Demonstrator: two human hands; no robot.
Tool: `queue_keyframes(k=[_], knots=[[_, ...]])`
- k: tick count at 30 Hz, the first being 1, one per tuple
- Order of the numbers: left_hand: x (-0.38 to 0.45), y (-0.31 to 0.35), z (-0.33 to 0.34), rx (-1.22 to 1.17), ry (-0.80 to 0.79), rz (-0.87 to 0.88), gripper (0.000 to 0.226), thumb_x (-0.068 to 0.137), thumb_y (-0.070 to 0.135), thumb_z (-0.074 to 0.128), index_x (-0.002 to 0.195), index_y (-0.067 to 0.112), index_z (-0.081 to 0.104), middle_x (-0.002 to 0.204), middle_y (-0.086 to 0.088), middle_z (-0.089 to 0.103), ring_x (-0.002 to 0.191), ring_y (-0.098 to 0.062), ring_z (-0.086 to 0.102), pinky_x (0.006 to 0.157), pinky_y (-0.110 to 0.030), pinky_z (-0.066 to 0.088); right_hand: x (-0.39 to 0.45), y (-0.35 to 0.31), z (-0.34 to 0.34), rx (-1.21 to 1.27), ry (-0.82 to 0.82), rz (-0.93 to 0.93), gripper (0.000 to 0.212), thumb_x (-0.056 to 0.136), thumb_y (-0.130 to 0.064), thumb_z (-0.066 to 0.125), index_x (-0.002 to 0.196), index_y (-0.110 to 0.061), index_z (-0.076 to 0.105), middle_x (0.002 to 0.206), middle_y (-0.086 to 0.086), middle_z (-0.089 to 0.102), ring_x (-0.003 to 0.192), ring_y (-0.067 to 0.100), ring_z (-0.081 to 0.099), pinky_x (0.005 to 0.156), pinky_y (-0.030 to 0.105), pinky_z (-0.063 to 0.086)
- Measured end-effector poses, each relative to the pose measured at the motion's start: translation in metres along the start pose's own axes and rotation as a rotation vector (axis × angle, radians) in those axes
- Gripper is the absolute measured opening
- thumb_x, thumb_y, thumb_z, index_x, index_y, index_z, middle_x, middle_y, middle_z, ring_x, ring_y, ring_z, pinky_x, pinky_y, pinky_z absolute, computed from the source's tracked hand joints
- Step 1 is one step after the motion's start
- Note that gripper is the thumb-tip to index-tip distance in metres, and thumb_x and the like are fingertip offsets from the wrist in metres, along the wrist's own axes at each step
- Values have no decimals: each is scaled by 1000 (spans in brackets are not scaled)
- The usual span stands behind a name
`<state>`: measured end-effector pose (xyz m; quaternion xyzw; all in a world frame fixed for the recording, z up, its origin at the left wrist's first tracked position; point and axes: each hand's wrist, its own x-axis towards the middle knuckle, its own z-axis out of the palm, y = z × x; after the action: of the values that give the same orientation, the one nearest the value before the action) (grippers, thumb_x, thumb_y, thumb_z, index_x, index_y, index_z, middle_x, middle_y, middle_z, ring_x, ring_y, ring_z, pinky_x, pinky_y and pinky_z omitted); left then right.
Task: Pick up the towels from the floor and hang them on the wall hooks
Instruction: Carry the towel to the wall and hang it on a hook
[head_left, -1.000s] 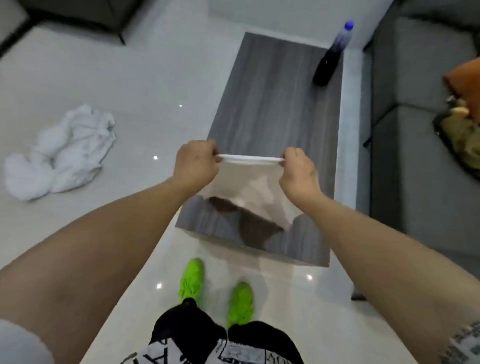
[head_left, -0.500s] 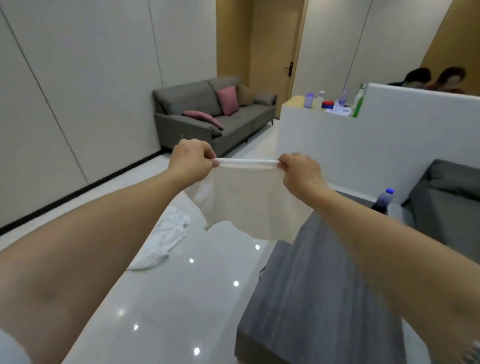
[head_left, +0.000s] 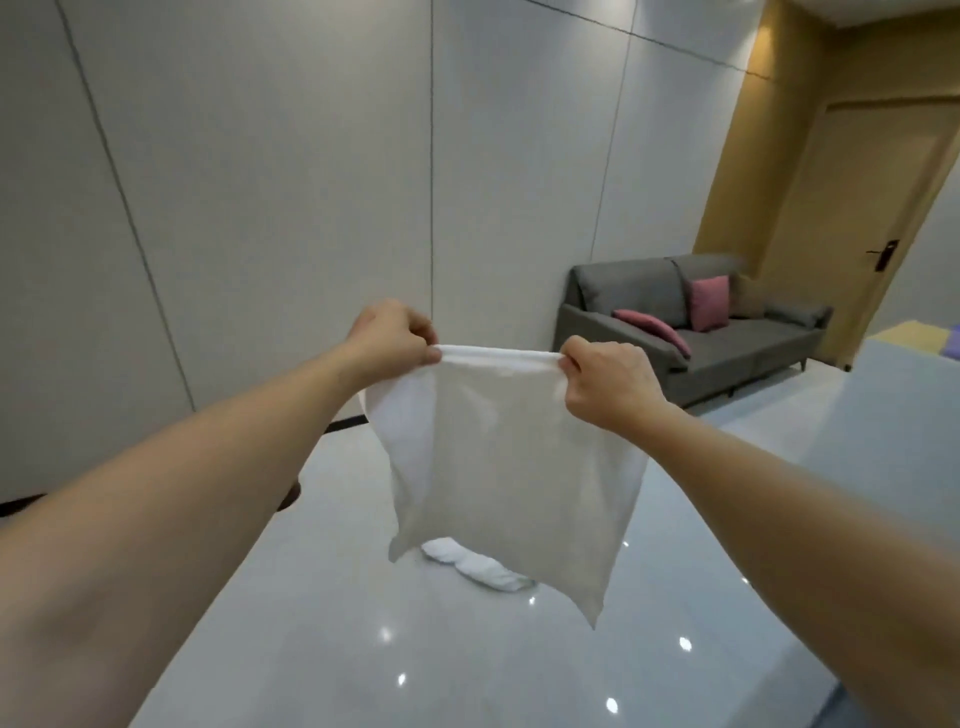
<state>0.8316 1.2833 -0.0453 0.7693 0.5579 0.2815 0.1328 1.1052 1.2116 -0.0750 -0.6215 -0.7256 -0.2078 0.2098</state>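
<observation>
A: What is being held up?

B: A white towel (head_left: 511, 467) is held out in the air. Its top edge is pinched by the left hand (head_left: 392, 340) at one end and by the right hand (head_left: 608, 382) at the other. The fingers of both hands are curled tight on the cloth, and the edge is pulled straight between them. The rest of the towel hangs down loose.

A: Which step is this?

B: It looks like the carrying step. One towel is already lifted and spread, but it is not hung yet.

A: Are the hooks seen?

B: No. Only a plain wall (head_left: 260, 182) is seen ahead, and no hooks can be found on it.

A: Is anything left on the floor (head_left: 363, 649)?

B: Yes, a second towel (head_left: 480, 566) lies crumpled there, partly hidden behind the held one.

A: What is needed next?

B: The hooks must be found first. Then the top edge should be carried over a hook and let down on it.
</observation>
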Motion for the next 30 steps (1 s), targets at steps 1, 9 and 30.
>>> queue_keyframes(k=[1,9,30], knots=[[-6,-28,-19,15,21,-42,13,77,34,76,70,31,66,73,15,64,81,-12,60,71,-20,40,18,-27,10,34,-3,-50,18,96,-28,43,94,-16,57,79,2,66,73,31,61,64,36,43],[-104,-241,-165,125,277,-376,12,75,30,82,82,22,76,77,5,71,83,-12,64,77,-21,46,123,-281,82,323,134,-609,32,90,-30,65,66,-13,54,54,5,56,48,34,55,44,29,35],[-378,-530,-483,669,893,-1161,11,96,30,51,85,31,51,79,2,58,71,-17,56,57,-33,46,235,-949,98,1151,2,-1275,28,96,-41,56,75,-31,41,52,-18,36,44,3,38,45,19,21]])
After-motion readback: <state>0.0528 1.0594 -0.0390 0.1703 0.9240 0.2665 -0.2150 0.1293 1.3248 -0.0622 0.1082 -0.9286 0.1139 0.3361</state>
